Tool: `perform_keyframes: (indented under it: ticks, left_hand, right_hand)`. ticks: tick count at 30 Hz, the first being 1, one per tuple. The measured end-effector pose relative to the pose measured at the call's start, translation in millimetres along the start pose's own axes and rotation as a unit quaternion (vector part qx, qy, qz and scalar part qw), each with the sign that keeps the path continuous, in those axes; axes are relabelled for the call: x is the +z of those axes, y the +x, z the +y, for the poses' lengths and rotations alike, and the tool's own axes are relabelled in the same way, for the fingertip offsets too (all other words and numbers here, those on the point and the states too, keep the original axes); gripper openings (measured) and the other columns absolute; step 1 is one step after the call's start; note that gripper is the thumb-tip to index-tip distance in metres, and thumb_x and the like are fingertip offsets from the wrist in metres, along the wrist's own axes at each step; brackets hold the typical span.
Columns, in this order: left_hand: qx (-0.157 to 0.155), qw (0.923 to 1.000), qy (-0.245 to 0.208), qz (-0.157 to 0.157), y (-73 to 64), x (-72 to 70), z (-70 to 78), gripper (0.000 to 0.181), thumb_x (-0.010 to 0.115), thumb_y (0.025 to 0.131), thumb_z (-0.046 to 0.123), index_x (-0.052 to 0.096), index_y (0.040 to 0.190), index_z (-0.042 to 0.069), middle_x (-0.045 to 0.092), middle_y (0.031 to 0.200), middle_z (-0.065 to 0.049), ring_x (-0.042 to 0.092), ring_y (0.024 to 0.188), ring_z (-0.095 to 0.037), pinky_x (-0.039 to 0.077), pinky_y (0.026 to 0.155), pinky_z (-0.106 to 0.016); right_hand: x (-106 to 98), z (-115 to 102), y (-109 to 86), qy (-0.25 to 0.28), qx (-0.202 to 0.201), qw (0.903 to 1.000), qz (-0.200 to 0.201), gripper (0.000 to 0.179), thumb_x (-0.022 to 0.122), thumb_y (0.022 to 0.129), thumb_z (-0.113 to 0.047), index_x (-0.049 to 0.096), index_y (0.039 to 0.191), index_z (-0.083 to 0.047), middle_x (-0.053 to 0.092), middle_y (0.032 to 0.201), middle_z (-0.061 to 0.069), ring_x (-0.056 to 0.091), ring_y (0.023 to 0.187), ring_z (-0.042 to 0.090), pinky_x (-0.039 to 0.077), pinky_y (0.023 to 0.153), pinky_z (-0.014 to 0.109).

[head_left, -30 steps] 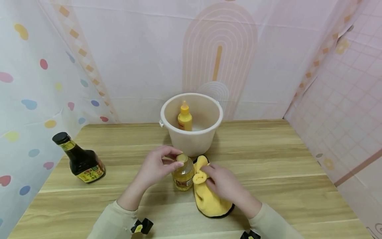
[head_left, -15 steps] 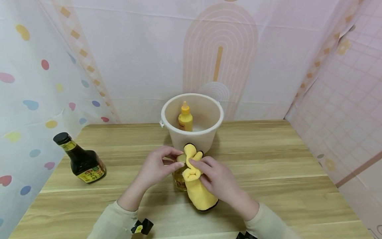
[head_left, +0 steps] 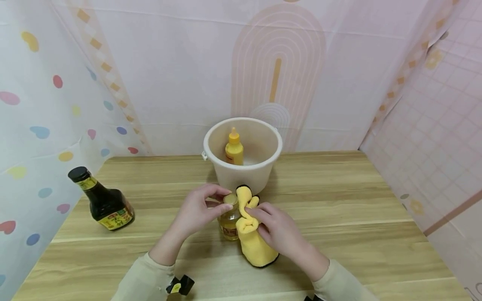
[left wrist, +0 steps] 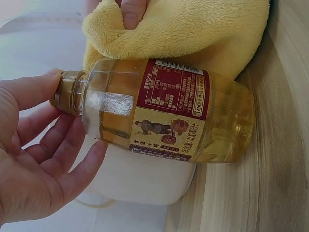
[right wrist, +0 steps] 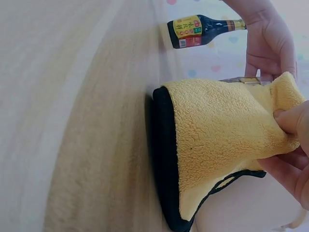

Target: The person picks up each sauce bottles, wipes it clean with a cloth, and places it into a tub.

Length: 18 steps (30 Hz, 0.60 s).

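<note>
A clear bottle of golden cooking oil [left wrist: 169, 111] with a red and cream label stands upright on the wooden table. My left hand [head_left: 201, 209] pinches its gold cap [left wrist: 67, 92] between thumb and fingers. In my right hand [head_left: 276, 228] is a yellow plush cloth [right wrist: 222, 125] with black edging, pinched near its top so that it hangs in folds. The cloth lies against the bottle's right side and hides part of it in the head view. Its lower edge comes down close to the tabletop.
Behind the hands stands a white bucket [head_left: 244, 177] with a yellow squeeze bottle [head_left: 234, 152] inside. At the left of the table [head_left: 357, 209] is a dark sauce bottle [head_left: 107, 205] with a black cap. Patterned curtains [head_left: 180, 75] close off the back and sides.
My right hand has brought the cloth left across the front of the oil bottle, then drawn it slightly back to the right. The left hand stays on the cap.
</note>
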State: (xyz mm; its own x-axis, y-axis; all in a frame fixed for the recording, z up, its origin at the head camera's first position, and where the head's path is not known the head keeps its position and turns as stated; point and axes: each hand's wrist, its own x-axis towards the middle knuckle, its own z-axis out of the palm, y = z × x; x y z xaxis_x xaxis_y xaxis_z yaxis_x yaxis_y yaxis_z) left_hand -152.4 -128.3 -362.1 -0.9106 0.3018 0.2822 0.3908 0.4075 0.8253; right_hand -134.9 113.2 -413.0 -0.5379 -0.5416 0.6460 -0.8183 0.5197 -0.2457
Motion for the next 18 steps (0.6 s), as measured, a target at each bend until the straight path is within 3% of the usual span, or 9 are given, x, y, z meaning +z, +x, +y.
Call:
perform_keyframes:
  ticks: [5, 18]
  left_hand:
    - [0.002, 1.0, -0.002, 0.002, -0.3, 0.6, -0.4, 0.025, 0.081, 0.082, 0.004, 0.072, 0.105, 0.004, 0.067, 0.101, -0.005, 0.065, 0.092, -0.021, 0.058, 0.077, -0.032]
    - [-0.001, 1.0, 0.0, 0.002, -0.9, 1.2, 0.1, 0.023, 0.079, 0.084, 0.005, 0.072, 0.106, 0.003, 0.068, 0.102, -0.007, 0.065, 0.092, -0.022, 0.058, 0.078, -0.03]
  right_hand:
    - [1.6, 0.0, -4.4, -0.011, 0.014, 0.9998, -0.004, 0.042, 0.075, 0.074, 0.008, 0.069, 0.114, -0.005, 0.062, 0.097, 0.008, 0.061, 0.079, 0.019, 0.053, 0.067, 0.031]
    - [3.5, -0.1, -10.8, -0.037, 0.041, 0.9963, -0.065, 0.035, 0.071, 0.078, 0.003, 0.069, 0.113, -0.004, 0.063, 0.097, 0.006, 0.059, 0.076, 0.016, 0.051, 0.065, 0.027]
